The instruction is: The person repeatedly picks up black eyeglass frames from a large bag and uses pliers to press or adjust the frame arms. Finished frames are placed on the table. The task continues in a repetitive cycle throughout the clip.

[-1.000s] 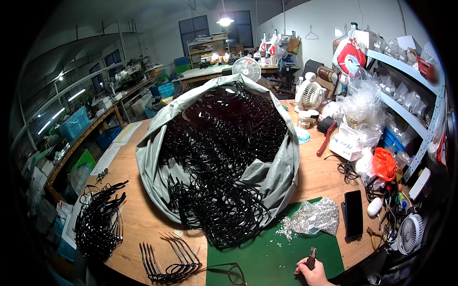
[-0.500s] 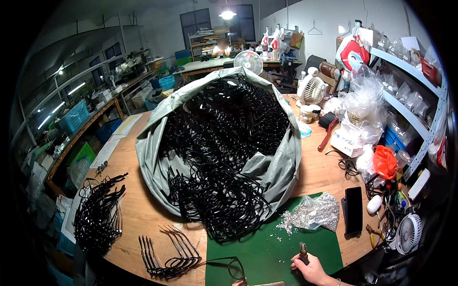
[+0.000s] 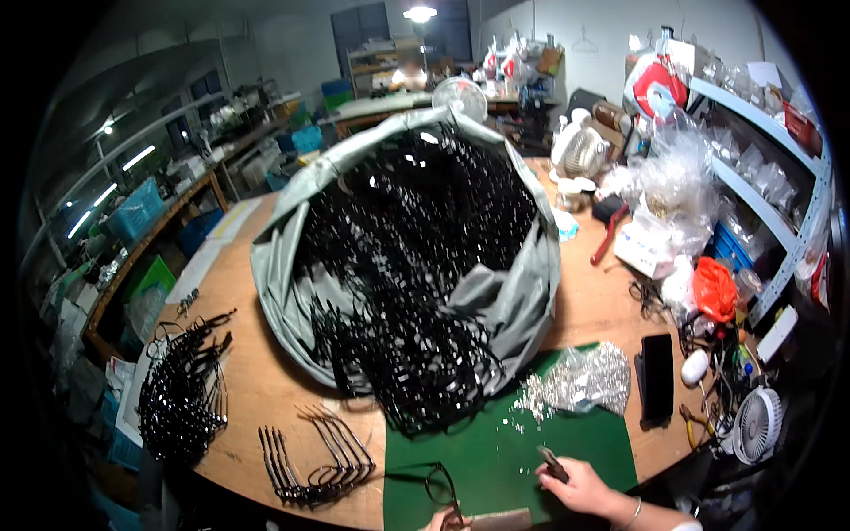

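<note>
right hand clamped on small tool; left hand grip unclear, at black eyeglass frame | best steadied flat on green mat

Black frames (green mat)

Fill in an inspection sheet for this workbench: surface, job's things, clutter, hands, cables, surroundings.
Surface: round-edged wooden table with a green cutting mat at the near edge.
Job's things: black-rimmed spectacle frame on the mat; large grey sack spilling black frames; pile of small silvery parts.
Clutter: rows of black frames, a heap of frames, black phone, orange bag.
Hands: right hand holds a small dark tool; left hand barely in view at the frame.
Cables: tangle by the small white fan.
Surroundings: shelves on the right, benches behind.
</note>
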A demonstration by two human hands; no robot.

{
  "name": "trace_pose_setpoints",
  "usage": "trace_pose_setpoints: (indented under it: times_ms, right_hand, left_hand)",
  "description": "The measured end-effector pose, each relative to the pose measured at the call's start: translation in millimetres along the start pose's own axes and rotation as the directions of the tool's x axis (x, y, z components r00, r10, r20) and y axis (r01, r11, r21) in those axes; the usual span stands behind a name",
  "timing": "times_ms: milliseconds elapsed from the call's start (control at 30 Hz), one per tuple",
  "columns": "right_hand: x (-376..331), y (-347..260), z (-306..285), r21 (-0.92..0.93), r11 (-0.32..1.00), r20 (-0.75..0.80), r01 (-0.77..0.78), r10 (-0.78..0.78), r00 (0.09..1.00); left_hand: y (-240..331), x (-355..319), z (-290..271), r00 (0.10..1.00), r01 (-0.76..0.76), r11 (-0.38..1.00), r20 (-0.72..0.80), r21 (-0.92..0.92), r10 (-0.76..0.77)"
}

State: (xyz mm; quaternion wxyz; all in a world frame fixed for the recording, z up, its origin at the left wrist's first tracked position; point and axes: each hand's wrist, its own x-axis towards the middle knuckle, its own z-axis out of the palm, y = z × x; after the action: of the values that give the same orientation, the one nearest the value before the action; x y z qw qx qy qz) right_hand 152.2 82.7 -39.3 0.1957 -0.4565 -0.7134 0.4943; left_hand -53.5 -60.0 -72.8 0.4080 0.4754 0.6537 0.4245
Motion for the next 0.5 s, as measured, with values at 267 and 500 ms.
trace_pose_setpoints:
  times_ms: [267,500]
  right_hand:
    - [9,-3,8,-0.682,0.674,0.223,0.285,-0.179,0.958]
    - [39,-2,-15,-0.642,0.686,0.154,0.342,-0.321,0.934]
  left_hand:
    - [-35,5,16,0.999,-0.026,0.987,0.038,-0.156,0.032]
    - [22,0,5,0.976,0.112,0.665,0.207,-0.738,0.065]
